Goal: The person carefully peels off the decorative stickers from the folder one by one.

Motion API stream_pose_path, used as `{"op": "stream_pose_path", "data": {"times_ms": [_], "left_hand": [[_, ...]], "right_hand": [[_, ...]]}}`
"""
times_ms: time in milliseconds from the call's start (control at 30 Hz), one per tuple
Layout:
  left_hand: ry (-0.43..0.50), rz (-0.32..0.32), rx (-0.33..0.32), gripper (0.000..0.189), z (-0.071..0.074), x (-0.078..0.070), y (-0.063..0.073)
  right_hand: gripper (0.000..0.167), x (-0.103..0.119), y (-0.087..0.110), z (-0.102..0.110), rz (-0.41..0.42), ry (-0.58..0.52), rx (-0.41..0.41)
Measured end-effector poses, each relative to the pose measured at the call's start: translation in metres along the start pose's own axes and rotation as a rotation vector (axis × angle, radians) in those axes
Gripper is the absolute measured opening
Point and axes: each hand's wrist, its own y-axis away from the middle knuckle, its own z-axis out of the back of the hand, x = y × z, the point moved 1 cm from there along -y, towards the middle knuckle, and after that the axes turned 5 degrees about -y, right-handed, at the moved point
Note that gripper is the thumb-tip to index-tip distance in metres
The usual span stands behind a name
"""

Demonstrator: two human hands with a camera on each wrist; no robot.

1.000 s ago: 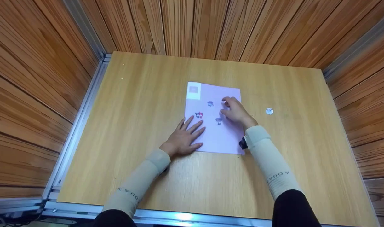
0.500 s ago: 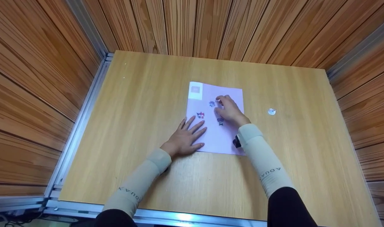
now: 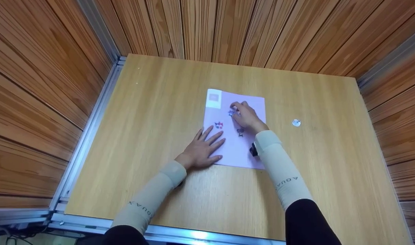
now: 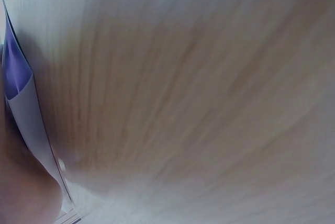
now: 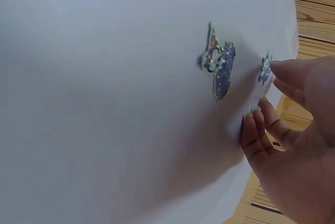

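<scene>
A pale purple booklet (image 3: 231,153) lies on the table with several small cartoon stickers on its cover. My left hand (image 3: 202,149) rests with spread fingers on its lower left part, just below a red and black sticker (image 3: 219,125). Over the right half of the cover, my right hand (image 3: 246,117) has its thumb and fingers parted around the upper bluish sticker (image 3: 231,113). In the right wrist view the thumb tip is right at that sticker (image 5: 266,68), and the other fingertips reach the cover. A dark sticker (image 3: 240,132) lies just below this hand.
A small round whitish piece (image 3: 296,123) lies on the wooden table (image 3: 153,102), right of the booklet. A white label (image 3: 213,98) marks the cover's upper left corner. Wood-panelled walls (image 3: 200,30) and a metal rail (image 3: 84,136) border the table.
My right hand has moved left across the cover, bringing its thumb and fingers to the upper sticker. My left hand stays on the booklet.
</scene>
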Motion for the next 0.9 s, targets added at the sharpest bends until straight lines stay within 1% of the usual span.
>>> {"op": "stream_pose_path", "data": {"times_ms": [167,300,533,667,767,900], "left_hand": [[0.015,0.006,0.010,0.072,-0.0012,-0.0003,-0.0014],[0.022,0.007,0.006,0.072,-0.0013,-0.0010,-0.0005],[0.035,0.001,-0.003,0.072,-0.0008,-0.0019,0.0008],[0.017,-0.001,-0.008,0.071,-0.0007,-0.0012,0.0003],[0.008,0.001,0.002,0.071,-0.0015,-0.0002,-0.0006],[0.010,0.009,0.025,0.071,-0.0028,0.0010,-0.0015]], "right_hand": [[0.037,0.0025,-0.0027,0.0029,-0.019,0.028,0.033],[0.036,0.0031,-0.0042,0.0032,-0.016,0.051,0.048],[0.030,0.0016,-0.0050,0.0039,-0.033,0.030,0.065],[0.026,0.0012,-0.0056,0.0049,0.018,0.035,0.045],[0.025,0.0012,-0.0058,0.0055,0.052,0.041,0.035],[0.024,0.0015,-0.0060,0.0057,0.041,0.032,0.046]]}}
